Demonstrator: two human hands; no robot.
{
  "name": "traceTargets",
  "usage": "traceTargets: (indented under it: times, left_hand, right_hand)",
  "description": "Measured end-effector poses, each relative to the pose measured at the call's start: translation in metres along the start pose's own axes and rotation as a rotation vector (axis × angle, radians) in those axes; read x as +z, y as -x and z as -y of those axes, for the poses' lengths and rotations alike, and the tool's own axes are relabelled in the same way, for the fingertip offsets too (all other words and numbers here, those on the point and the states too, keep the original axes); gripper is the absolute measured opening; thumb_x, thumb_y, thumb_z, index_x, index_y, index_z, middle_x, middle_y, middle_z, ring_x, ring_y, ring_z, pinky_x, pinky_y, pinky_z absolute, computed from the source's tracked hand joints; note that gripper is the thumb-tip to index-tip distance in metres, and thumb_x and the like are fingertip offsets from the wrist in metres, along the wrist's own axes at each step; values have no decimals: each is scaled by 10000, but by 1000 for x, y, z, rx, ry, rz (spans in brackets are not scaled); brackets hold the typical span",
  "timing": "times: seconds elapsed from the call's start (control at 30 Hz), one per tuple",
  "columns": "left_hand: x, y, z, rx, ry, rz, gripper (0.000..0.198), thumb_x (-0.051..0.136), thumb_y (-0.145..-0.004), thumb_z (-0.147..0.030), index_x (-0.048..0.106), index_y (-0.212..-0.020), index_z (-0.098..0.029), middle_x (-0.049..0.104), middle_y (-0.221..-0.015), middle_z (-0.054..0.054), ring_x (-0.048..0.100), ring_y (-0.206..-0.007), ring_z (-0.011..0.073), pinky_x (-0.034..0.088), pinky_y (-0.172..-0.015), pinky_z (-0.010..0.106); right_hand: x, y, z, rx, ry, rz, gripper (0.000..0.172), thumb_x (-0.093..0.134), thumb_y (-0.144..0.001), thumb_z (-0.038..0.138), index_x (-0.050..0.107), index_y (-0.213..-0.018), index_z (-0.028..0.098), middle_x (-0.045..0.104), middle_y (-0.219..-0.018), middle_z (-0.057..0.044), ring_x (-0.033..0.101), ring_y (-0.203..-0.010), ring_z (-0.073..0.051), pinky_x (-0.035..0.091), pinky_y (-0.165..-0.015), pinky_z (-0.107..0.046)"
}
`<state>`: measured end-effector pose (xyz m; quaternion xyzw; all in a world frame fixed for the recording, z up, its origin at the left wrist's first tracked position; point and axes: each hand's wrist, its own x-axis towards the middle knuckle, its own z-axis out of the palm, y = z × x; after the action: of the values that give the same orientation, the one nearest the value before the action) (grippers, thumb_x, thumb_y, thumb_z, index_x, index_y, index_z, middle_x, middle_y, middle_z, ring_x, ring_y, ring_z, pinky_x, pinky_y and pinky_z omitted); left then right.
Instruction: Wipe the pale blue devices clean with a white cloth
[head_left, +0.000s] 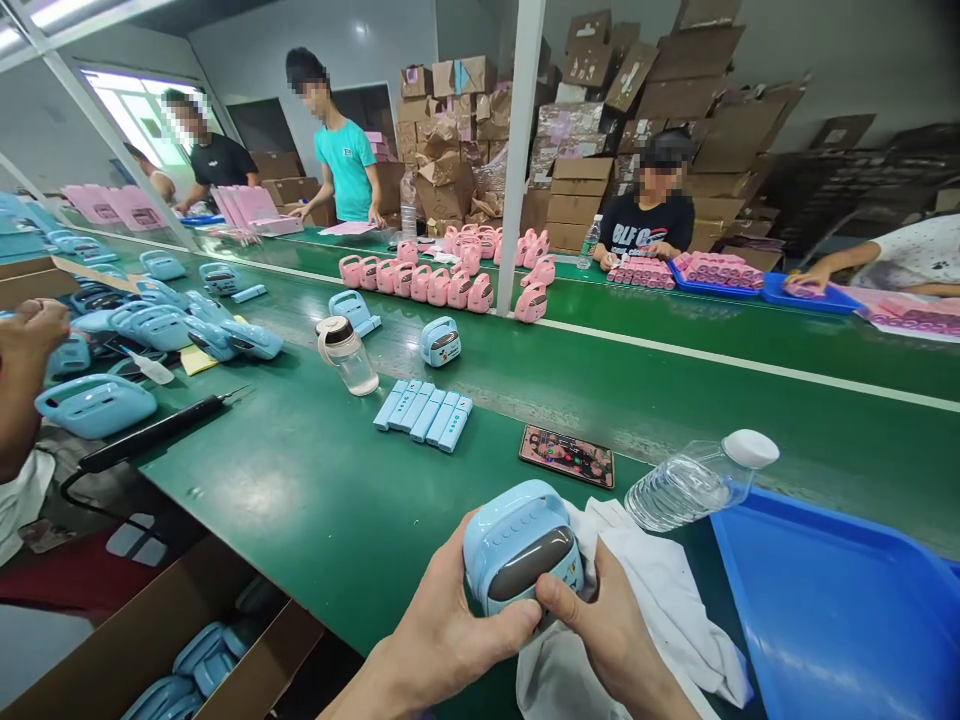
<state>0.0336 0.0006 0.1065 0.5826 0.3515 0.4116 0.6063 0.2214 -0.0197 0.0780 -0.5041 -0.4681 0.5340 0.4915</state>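
Observation:
A light blue handled case (521,535) with a dark oval window is held up over the near edge of the green bench. My left hand (457,610) wraps round its left side, thumb on the lower front. Gripping the right side is my right hand (600,610), its thumb on the front below the window. A white cloth (675,590) lies beside and partly behind my right hand; whether that hand also grips the cloth cannot be made out. Beyond the case, a row of several light blue bars (424,413) lies on the bench (300,480).
A phone (567,457), a tilted water bottle (690,485) and a blue tray (847,610) are at the right. A clear jug (349,357) stands farther back. Left are a black tool (157,432), piled blue cases (157,320), a carton (277,650) and another person's hand.

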Motion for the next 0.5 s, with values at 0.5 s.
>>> traceTargets:
  times: [0.5]
  left_hand:
    - [1,15,17,102,-64,6,863,750,-774,-126,388,-1522,-359,595,-1469,0,585,-1329,282,485,-1140,361]
  right_hand:
    - [-11,14,-9,56,-220,49,929,912,-742,578,437,-1495,315,618,-1486,-116,631,-1312,-316,559,-1060,-416]
